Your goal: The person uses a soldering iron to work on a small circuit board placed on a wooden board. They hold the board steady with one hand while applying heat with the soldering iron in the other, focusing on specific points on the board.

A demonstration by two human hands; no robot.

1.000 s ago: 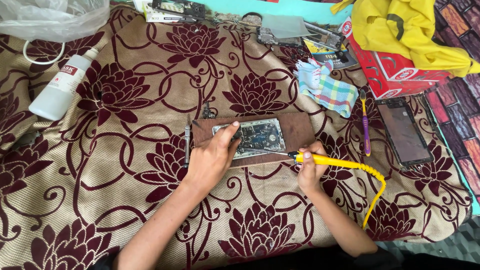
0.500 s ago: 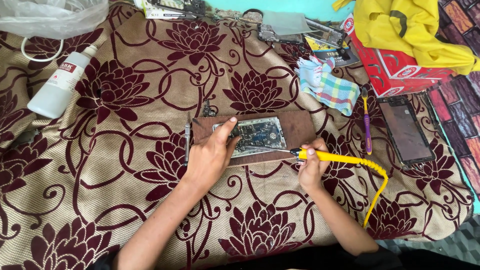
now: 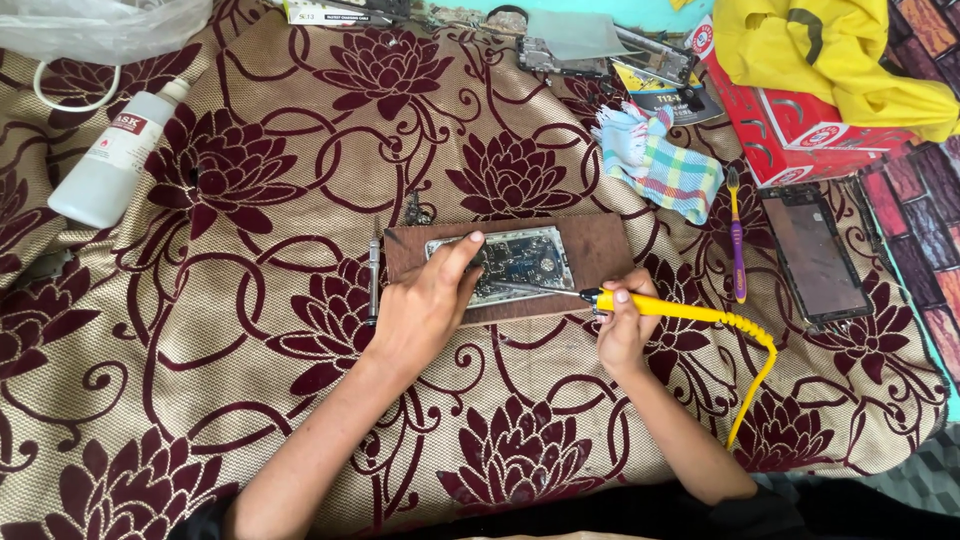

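While both forearms come in from the bottom edge, the right hand (image 3: pixel 622 330) is wrapped around a yellow soldering iron (image 3: pixel 660 308), its tip lying on the opened phone (image 3: pixel 515 262). Left hand (image 3: pixel 425 305) rests flat on the phone's left end, fingers loosely spread, pinning it. Phone sits on a brown board (image 3: pixel 600 250) on the floral cloth (image 3: pixel 250 180). Screwdriver (image 3: pixel 373 275) just left of board. Farther out: purple toothbrush (image 3: pixel 736 240), phone screen (image 3: pixel 815 255), checked rag (image 3: pixel 660 165), white bottle (image 3: pixel 110 160), red box (image 3: pixel 800 130), yellow cloth (image 3: pixel 830 50).
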